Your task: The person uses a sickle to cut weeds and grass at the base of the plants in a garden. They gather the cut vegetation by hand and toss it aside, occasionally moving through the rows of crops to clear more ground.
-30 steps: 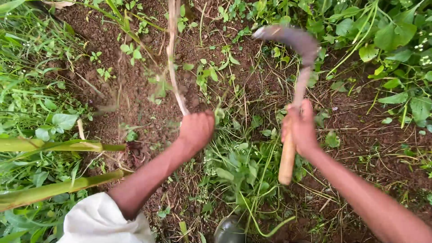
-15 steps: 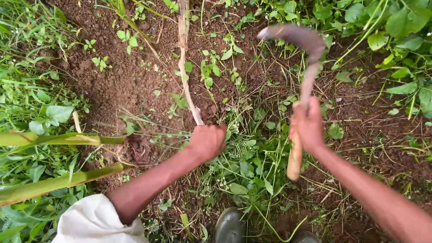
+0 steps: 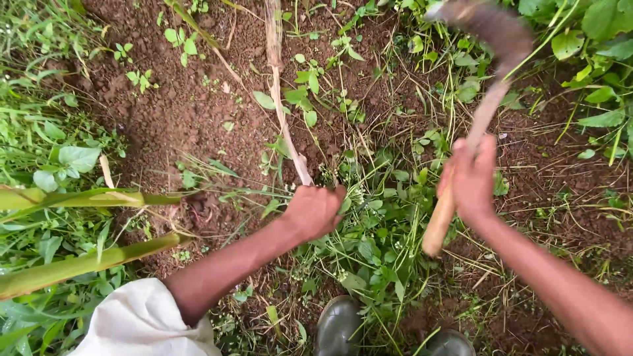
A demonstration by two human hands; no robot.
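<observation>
My left hand [image 3: 314,211] is closed low on a clump of weeds together with a pale dry stalk [image 3: 280,99] that runs up over the brown soil. My right hand [image 3: 472,178] grips a sickle [image 3: 491,39] by its wooden handle [image 3: 438,221]. Its curved dark blade is raised at the top right, blurred, well apart from the weeds. A patch of green weeds [image 3: 376,244] lies between and below both hands.
Two thick green stalks [image 3: 79,264] lie across the left side. Bare brown soil [image 3: 191,112] fills the upper middle. Leafy plants [image 3: 600,39] crowd the right edge. My two dark rubber boots [image 3: 337,326] stand at the bottom.
My left hand moved lower and rightward into the weeds with the dry stalk. My right hand swung the sickle up and to the right, so the blade now reaches the top edge.
</observation>
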